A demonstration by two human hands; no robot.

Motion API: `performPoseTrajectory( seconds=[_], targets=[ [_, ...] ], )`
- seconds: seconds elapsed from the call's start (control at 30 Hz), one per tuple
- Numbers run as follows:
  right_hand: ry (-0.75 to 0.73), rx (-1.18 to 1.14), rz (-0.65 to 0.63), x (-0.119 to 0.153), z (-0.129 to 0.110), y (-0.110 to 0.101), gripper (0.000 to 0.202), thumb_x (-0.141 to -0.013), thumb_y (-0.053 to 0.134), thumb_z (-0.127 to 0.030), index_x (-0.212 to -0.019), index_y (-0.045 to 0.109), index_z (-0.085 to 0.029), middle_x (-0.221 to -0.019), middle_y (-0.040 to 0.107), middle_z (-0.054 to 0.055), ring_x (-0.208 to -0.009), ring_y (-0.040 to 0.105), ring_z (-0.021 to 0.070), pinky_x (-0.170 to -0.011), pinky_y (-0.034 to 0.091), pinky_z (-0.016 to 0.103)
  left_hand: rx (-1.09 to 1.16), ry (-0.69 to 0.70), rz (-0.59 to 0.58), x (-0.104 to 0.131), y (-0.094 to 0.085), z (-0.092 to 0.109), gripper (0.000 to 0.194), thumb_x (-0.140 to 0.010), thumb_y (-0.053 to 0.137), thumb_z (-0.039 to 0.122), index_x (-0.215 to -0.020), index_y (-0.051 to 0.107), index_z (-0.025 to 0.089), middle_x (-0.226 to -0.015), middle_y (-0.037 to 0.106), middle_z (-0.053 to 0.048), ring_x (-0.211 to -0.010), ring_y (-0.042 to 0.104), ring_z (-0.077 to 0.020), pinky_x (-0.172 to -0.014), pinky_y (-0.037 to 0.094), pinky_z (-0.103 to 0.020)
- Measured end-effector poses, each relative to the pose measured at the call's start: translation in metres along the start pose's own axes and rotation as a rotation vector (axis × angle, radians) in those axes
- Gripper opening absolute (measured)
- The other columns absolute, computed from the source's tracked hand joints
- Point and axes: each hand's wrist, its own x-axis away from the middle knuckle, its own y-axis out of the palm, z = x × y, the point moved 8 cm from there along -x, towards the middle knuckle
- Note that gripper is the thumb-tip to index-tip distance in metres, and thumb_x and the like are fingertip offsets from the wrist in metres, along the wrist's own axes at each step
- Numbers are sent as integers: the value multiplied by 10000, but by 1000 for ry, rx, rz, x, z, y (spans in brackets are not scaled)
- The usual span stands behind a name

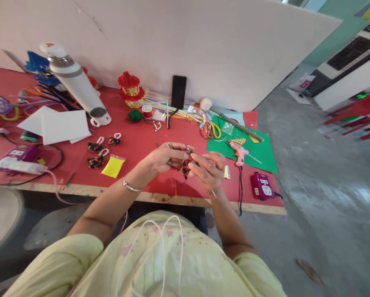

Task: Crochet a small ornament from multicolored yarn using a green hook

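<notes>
Above the front of the red tabletop, my left hand [169,156] and my right hand [208,169] meet at a small dark, multicoloured yarn ornament [186,165]. The left fingers pinch it from the left and the right fingertips hold its right side. My fingers partly hide the ornament. A thin orange strand [176,189] shows just below it. To the left lie similar yarn ornaments [95,161] with loops of white beads [104,152]. A bag of yellow material [113,166] is beside them.
A pink glue gun [240,152] lies on a green sheet [265,154] at right, near a purple power strip [262,185]. Scissors [215,130], a phone [179,92], red thread [147,111] and green yarn [134,115] are farther back. A white bottle [76,84] leans at left.
</notes>
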Motion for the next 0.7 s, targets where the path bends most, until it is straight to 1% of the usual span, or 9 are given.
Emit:
performPoseTrajectory(
  seconds=[0.07, 0.13, 0.2, 0.27, 0.37, 0.47, 0.5, 0.6, 0.7],
  targets=[
    [9, -109, -173, -11, 9, -1, 202, -938, 733, -476, -1138, 762, -470, -1174, 845, -83, -1036, 709, 212, -1045, 493, 474, -107, -6, 9, -1, -6, 2, 340, -552, 920, 164, -882, 852, 124, -588, 665, -20, -400, 344, -22, -414, 172, -202],
    [31, -163, -322, -21, 17, -5, 212, -938, 739, -469, -1148, 765, -466, -1187, 841, -89, -1076, 714, 219, -1109, 462, 515, -263, 38, 63, -4, -15, 9, 345, -553, 896, 138, -896, 856, 120, -588, 679, -29, -407, 382, -39, -418, 199, -210],
    [57, -197, -409, -29, 20, -10, 211, -931, 757, -452, -1142, 772, -457, -1186, 840, -89, -1090, 719, 224, -1158, 435, 550, -386, 91, 107, -6, -21, 17, 354, -556, 877, 130, -910, 861, 119, -613, 709, -44, -427, 442, -60, -427, 250, -213],
    [128, -284, -429, -33, 25, -13, 172, -943, 743, -446, -1109, 787, -425, -1146, 851, -67, -1077, 734, 230, -1167, 446, 568, -428, 104, 93, -7, -20, 21, 359, -556, 864, 129, -915, 862, 118, -648, 736, -61, -459, 500, -81, -441, 303, -215],
    [330, -571, -342, -27, 37, -10, 187, -984, 671, -472, -1013, 807, -346, -1020, 866, -2, -993, 773, 242, -1074, 543, 561, -382, 65, -8, -7, -8, 18, 353, -565, 860, 131, -918, 862, 117, -666, 745, -72, -457, 487, -71, -435, 308, -207],
    [507, -785, -131, -8, 48, 2, 297, -1002, 607, -542, -961, 798, -318, -962, 861, 24, -939, 794, 250, -985, 606, 553, -270, 17, -111, -6, 6, 8, 342, -577, 876, 164, -916, 859, 124, -641, 717, -49, -428, 414, -46, -407, 262, -199],
    [527, -789, -58, -1, 49, 5, 309, -997, 600, -565, -966, 796, -327, -984, 858, 21, -954, 795, 250, -976, 613, 552, -238, 14, -122, -6, 10, 4, 340, -576, 884, 173, -911, 857, 124, -624, 700, -38, -425, 399, -42, -402, 252, -197],
    [507, -610, 13, 15, 40, 16, 255, -971, 653, -546, -1044, 803, -354, -1194, 823, 36, -1129, 755, 262, -1007, 596, 552, -212, 67, -84, -7, 13, -4, 326, -588, 890, 190, -901, 842, 113, -575, 648, -5, -427, 385, -36, -407, 239, -189],
    [477, -446, 67, 22, 29, 16, 199, -987, 671, -444, -1133, 789, -378, -1186, 823, 26, -1125, 734, 248, -1022, 577, 538, -232, 140, 1, -8, 10, -6, 365, -636, 894, 230, -973, 830, 102, -630, 681, -14, -450, 446, -44, -415, 255, -182]
  ],
)
